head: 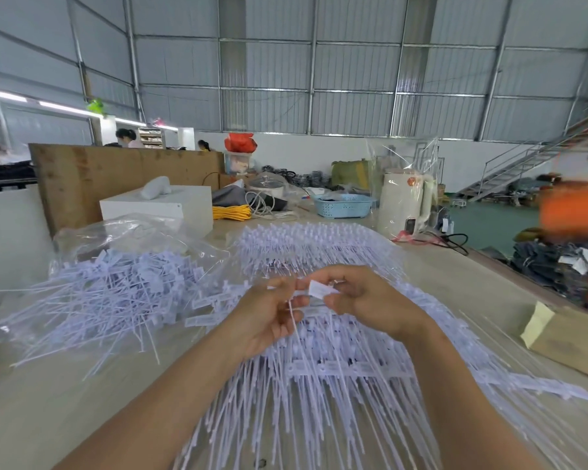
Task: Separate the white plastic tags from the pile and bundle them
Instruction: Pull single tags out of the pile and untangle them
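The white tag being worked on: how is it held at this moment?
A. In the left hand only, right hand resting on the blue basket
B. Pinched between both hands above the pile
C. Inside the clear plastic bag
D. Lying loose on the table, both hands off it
B: the left hand and right hand both pinch one white tag above the pile of tags.

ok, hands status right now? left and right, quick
Left hand: fingers curled, gripping the thin tail of a white plastic tag.
Right hand: pinching the flat label end of that tag.
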`<state>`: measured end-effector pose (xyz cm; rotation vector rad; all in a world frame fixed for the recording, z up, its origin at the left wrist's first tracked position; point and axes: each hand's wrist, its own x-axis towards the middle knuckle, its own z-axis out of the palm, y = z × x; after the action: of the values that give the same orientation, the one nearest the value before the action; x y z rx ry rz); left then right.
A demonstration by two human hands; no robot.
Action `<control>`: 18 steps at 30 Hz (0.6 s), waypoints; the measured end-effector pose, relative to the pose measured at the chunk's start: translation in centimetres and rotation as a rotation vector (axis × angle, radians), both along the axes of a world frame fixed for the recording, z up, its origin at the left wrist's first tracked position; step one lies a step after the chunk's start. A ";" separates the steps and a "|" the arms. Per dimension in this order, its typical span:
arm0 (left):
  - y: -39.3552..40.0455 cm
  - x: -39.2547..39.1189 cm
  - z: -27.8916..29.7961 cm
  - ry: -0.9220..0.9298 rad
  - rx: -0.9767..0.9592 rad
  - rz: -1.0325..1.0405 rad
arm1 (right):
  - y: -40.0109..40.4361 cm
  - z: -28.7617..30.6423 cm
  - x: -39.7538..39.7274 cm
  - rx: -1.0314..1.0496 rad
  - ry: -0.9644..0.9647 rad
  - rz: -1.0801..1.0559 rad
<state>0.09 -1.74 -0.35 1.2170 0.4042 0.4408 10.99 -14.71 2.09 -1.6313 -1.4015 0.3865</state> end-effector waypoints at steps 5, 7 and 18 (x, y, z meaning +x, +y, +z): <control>-1.0 0.4 -0.3 -0.022 0.153 -0.143 | 0.5 -0.1 -0.3 0.079 0.063 0.031; -1.0 0.3 -0.6 -0.026 0.261 -0.151 | 0.7 -0.5 -0.3 0.070 0.024 0.010; -0.8 0.5 -0.7 -0.118 0.282 0.047 | 0.7 -0.8 0.4 -0.021 -0.168 -0.073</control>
<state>0.56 -2.58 -1.01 1.4476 0.2753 0.6228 11.40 -14.05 1.29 -1.7603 -1.4604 0.2265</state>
